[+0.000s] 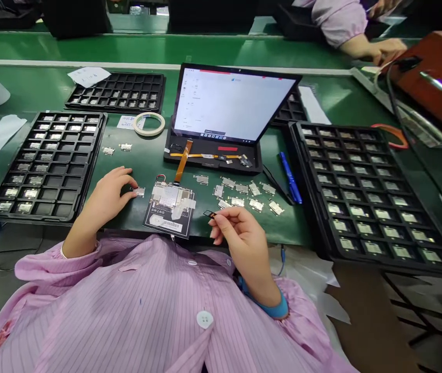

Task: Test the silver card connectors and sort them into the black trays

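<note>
With thumb and index finger my left hand (pixel 109 199) pinches the end of a small silvery metal module (pixel 139 191) low over the green table. My right hand (pixel 240 230) holds a small black card tray (pixel 209 213) between thumb and fingers, its tip sticking out to the left. Between the hands lies a bare circuit board (pixel 170 210) with a metal shield and a white label. An orange ribbon cable (pixel 182 161) joins it to an open laptop-like screen unit (pixel 232 106), whose display is lit. Several loose metal modules (pixel 241 188) lie right of the board.
Black compartment trays with modules stand at the left (pixel 46 166), the back left (pixel 116 92) and the right (pixel 372 194). A tape roll (pixel 148 125), a blue pen (pixel 290 177) and a black cable (pixel 277 185) lie nearby. A co-worker's hand (pixel 387 52) shows at the upper right.
</note>
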The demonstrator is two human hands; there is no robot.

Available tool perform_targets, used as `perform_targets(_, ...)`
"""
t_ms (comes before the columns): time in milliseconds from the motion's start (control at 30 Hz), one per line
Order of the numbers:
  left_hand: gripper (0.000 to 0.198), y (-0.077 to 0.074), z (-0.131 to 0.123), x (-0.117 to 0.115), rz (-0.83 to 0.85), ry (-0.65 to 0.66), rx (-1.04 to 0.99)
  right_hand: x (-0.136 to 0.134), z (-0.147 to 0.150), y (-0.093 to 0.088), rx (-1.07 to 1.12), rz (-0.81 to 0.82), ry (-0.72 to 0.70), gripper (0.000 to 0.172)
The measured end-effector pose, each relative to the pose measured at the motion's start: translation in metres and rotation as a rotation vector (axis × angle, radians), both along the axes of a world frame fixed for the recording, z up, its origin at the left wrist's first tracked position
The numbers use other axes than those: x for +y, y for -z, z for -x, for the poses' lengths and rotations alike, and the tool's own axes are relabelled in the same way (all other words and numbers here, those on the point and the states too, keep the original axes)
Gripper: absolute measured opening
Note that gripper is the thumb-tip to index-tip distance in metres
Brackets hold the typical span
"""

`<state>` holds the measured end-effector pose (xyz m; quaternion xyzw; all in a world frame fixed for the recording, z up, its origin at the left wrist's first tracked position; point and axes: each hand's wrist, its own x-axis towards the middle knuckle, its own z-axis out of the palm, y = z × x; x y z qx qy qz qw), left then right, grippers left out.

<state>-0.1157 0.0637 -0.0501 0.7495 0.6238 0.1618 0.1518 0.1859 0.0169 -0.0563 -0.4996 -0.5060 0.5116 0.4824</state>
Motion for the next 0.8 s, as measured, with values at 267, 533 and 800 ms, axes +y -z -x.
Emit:
perform_targets(267, 0.018, 0.000, -0.011, 0.000, 0.001, -0.022, -0.021, -0.004, 0.004, -0.010, 0.014, 0.014, 0.001, 0.015)
perform_targets(533, 0.009, -0.003, -0.041, -0.022, -0.009, -0.090, -0.359, -0.003, 0.011, -0.018, 0.090, 0.132, -0.047, 0.020)
perform_targets(800, 0.022, -0.009, -0.082, -0.036, 0.478, 0.124, -1.123, -0.004, 0.018, -0.026, 0.132, 0.207, -0.125, 0.028)
